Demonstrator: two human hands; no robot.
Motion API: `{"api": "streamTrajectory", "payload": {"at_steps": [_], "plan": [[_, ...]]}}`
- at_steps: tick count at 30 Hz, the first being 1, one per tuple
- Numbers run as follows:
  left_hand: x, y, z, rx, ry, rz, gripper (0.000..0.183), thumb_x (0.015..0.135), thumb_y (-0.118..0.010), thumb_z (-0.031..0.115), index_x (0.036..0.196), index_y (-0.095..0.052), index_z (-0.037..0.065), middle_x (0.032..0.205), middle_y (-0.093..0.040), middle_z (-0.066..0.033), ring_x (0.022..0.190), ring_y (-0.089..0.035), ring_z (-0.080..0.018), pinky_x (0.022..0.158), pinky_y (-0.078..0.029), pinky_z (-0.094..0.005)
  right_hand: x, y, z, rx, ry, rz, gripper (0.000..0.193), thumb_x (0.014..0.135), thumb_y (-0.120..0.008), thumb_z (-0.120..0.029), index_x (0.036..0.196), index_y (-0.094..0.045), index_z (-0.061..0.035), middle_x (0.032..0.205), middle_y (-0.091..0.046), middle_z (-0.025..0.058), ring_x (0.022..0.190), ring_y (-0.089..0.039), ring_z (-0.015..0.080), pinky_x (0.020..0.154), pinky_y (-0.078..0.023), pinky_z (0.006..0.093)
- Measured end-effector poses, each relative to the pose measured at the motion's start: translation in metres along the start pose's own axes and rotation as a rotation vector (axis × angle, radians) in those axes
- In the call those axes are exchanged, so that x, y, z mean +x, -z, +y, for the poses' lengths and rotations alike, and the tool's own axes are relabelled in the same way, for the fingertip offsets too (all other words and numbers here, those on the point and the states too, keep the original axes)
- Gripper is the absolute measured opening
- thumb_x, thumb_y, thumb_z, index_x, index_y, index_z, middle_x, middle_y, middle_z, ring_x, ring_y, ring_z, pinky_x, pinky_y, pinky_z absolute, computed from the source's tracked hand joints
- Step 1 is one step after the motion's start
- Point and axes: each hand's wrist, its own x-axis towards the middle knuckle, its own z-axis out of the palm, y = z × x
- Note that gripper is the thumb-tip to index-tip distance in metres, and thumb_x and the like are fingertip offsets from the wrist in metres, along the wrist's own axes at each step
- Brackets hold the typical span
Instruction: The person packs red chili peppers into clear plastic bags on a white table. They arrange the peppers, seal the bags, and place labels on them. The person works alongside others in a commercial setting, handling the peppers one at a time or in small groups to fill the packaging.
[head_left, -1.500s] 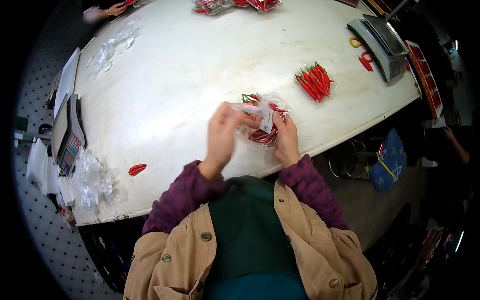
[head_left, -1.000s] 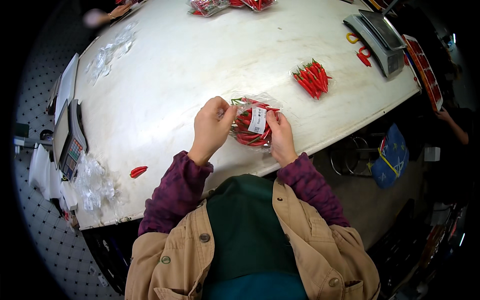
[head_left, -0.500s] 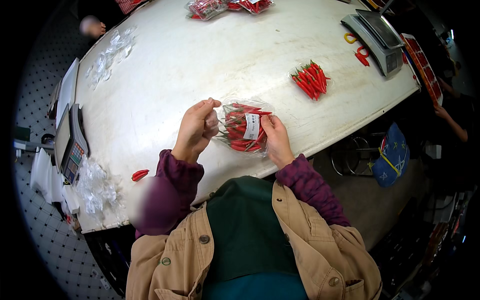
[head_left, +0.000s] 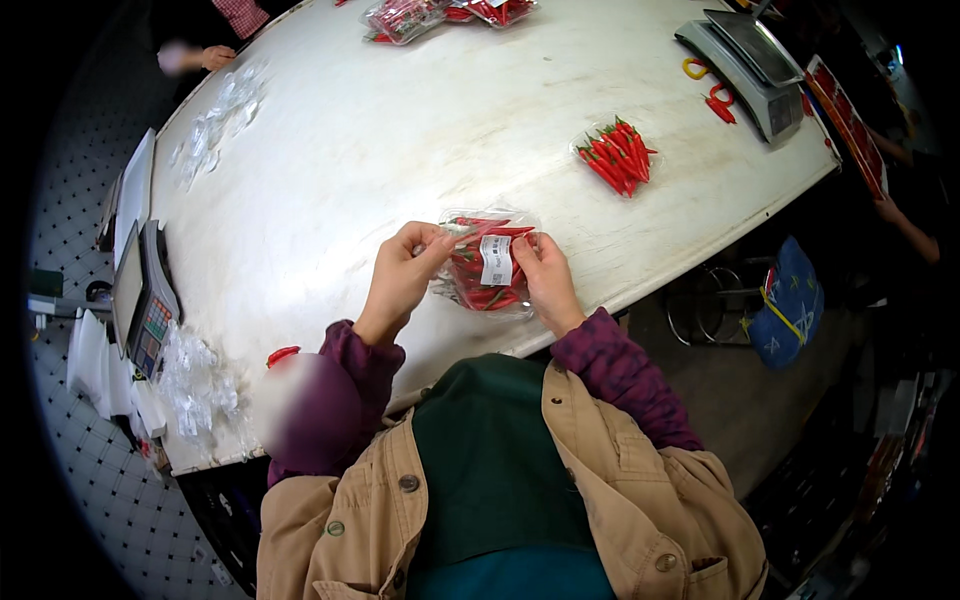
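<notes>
L hand (head_left: 400, 277) grip pinches chili pack (head_left: 492, 264) by L side, R hand (head_left: 549, 284) grip by R, nr front edge of desk (head_left: 350, 130). 2nd pack (head_left: 617, 158) lies twd R edge.

The person is wearing an open-fronted tan overgarment (head_left: 640, 520) over a dark green garment (head_left: 500, 450), with a teal area (head_left: 510, 577) showing at the bottom. Purple sleeves (head_left: 625, 375), mottled with a darker pattern, are covering the forearms. Round buttons (head_left: 409, 483) are dotting the tan fronts, a green ring-shaped mark (head_left: 335, 528) is sitting on the left one, and stitched seams are running along the edges.
</notes>
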Motion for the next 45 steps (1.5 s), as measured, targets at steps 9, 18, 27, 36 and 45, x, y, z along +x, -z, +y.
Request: {"api": "streamTrajectory", "payload": {"at_steps": [9,18,27,36,45], "plan": [[-0.030,-0.030,0.037,0.411,-0.185,-0.115,0.012,0.085,-0.062,0.008,0.084,-0.054,-0.001,0.070,-0.059,-0.0052,0.057,-0.053,-0.0094,0.052,-0.042,-0.0225,0.008,-0.003,0.007,-0.027,0.016,0.143,0.020,0.095,-0.051,-0.021,0.095,-0.051,-0.0005,0.078,-0.059,0.0047,0.066,-0.053,0.0070,0.056,-0.044,0.0240],[-0.070,-0.060,0.003,0.012,0.001,-0.727,0.037,0.088,-0.061,0.012,0.122,-0.051,0.002,0.109,-0.058,-0.0092,0.101,-0.056,-0.0165,0.087,-0.047,-0.0302,0.007,-0.004,-0.011,0.219,0.024,0.137,0.015,0.095,-0.041,-0.014,0.105,-0.049,-0.0047,0.085,-0.060,0.0074,0.069,-0.062,0.0158,0.058,-0.051,0.0271],[-0.040,0.015,-0.027,-0.377,0.372,-0.067,0.033,0.095,-0.045,0.036,0.101,-0.054,0.005,0.099,-0.060,-0.0089,0.086,-0.061,-0.0157,0.070,-0.051,-0.0318,0.013,0.010,-0.011,0.096,-0.001,0.125,0.024,0.096,-0.048,-0.027,0.105,-0.052,-0.0055,0.082,-0.058,0.0027,0.071,-0.056,0.0103,0.065,-0.048,0.0277],[0.006,-0.005,-0.039,-0.690,0.334,-0.189,0.045,0.100,-0.029,0.037,0.123,-0.046,0.002,0.108,-0.060,-0.0117,0.093,-0.061,-0.0239,0.080,-0.051,-0.0389,0.008,0.002,-0.006,0.074,0.000,-0.036,0.026,0.097,-0.047,-0.023,0.112,-0.047,-0.0022,0.086,-0.057,0.0007,0.074,-0.053,0.0041,0.064,-0.044,0.0209],[0.003,-0.021,-0.039,-0.665,0.213,0.006,0.038,0.100,-0.032,0.030,0.120,-0.046,0.001,0.111,-0.058,-0.0134,0.095,-0.061,-0.0234,0.080,-0.051,-0.0367,-0.022,-0.016,-0.052,-0.893,0.581,0.182,0.027,0.080,-0.065,-0.020,0.095,-0.055,-0.0004,0.112,-0.052,0.0208,0.105,-0.051,0.0350,0.089,-0.042,0.0406]]}}
